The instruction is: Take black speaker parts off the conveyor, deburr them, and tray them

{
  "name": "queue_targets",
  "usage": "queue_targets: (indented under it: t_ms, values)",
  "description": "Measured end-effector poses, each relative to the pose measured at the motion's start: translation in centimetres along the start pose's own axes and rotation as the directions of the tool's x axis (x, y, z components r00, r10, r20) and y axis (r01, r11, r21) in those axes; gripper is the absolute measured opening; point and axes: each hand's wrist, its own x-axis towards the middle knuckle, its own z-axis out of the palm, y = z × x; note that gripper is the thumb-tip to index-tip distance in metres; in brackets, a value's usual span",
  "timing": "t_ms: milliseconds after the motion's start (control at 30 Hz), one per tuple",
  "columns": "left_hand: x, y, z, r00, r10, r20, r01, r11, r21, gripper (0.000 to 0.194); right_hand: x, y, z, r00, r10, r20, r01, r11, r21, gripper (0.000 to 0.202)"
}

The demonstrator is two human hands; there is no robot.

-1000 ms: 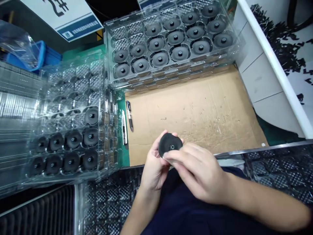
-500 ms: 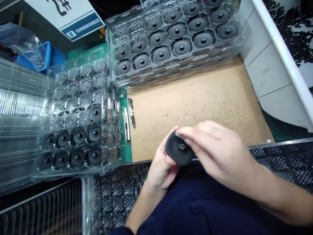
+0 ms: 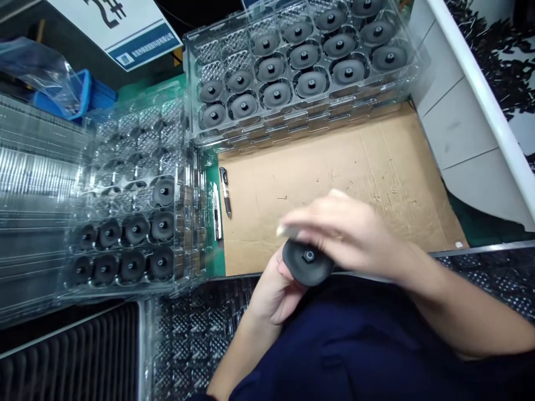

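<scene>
A black round disc-shaped part (image 3: 308, 264) with a small hollow stub at its centre faces upward in front of my body. My left hand (image 3: 273, 292) is closed around its left side and underside. Over the disc's far edge is my right hand (image 3: 346, 228), its fingers smeared by motion; a dark blur shows at the fingertips, and I cannot make out whether it is a separate piece. Similar black discs sit in a clear plastic tray (image 3: 292, 120) at the back and in another clear tray (image 3: 184, 245) on the left.
Under the hands lies a cardboard sheet (image 3: 292, 184); a pen (image 3: 225, 192) and a white cutter-like tool (image 3: 217, 211) lie by its left edge. On the right stands a white-edged bin (image 3: 472, 67) with many small black pieces. A blue box (image 3: 98, 97) is at the back left.
My right hand has lifted slightly and shifted left and away over the disc's far edge, blurring. The left hand still holds the disc, with its face tilted slightly differently.
</scene>
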Motion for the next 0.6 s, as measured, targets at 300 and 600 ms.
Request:
queue_targets:
  t_ms: [300, 600]
  values:
    - [0.0, 0.6, 0.0, 0.987, -0.08, 0.141, 0.101, 0.983, -0.152, 0.074, -6.7, 6.2, 4.1, 0.871, 0.486, 0.077, -0.488, 0.873, 0.0, 0.021]
    - [0.8, 0.9, 0.4, 0.999, 0.044, 0.019, -0.042, 0.994, -0.101, 0.058, -1.2, -2.0, 0.7, 0.963, 0.112, -0.246, -0.113, 0.994, 0.011, 0.026]
